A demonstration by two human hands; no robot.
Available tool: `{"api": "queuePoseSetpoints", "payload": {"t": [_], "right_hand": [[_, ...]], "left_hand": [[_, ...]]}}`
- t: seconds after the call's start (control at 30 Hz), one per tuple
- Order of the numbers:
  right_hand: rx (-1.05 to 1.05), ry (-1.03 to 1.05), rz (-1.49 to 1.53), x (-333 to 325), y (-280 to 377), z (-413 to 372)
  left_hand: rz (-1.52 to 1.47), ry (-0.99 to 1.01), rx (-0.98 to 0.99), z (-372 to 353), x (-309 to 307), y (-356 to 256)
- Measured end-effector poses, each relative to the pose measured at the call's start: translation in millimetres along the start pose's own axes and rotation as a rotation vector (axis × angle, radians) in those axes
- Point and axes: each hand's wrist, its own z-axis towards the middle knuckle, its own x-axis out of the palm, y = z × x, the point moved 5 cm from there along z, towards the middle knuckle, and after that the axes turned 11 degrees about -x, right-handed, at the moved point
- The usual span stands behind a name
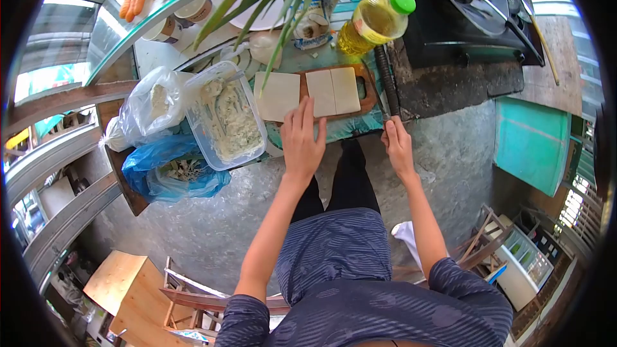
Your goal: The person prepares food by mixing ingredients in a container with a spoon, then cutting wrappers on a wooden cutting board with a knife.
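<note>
Pale square wrapper sheets lie on a wooden cutting board. One uncut-looking wrapper sheet is on the left, overhanging the board. To its right, another wrapper sheet shows a line down its middle, splitting it into two strips. My left hand is open, fingers stretched, its fingertips at the near edge between the sheets. My right hand is closed round the handle of a knife, whose thin blade points away along the board's right side. A plastic tub of pale chunky filling stands left of the board.
Behind the board stand an oil bottle with a green cap and a printed packet. Long green leaves hang over the table. A blue plastic bag and clear bag sit left. A black stove is at right.
</note>
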Motion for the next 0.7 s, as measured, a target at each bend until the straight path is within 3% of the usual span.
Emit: {"api": "queuePoseSetpoints", "payload": {"t": [0.17,0.3,0.43,0.7], "right_hand": [[-0.110,0.082,-0.263,-5.4,19.9,23.9],[-0.236,-0.068,-0.135,13.2,8.7,32.4],[-0.092,-0.079,-0.204,37.6,21.0,35.5],[-0.023,-0.183,-0.314,61.3,18.5,41.6]], "left_hand": [[-0.009,-0.092,-0.131,-8.4,11.6,-6.0],[0.013,-0.154,-0.220,-6.8,22.6,-8.2],[0.007,-0.143,-0.276,-6.7,34.8,-5.0],[-0.013,-0.062,-0.294,-6.6,39.2,-3.5]]}}
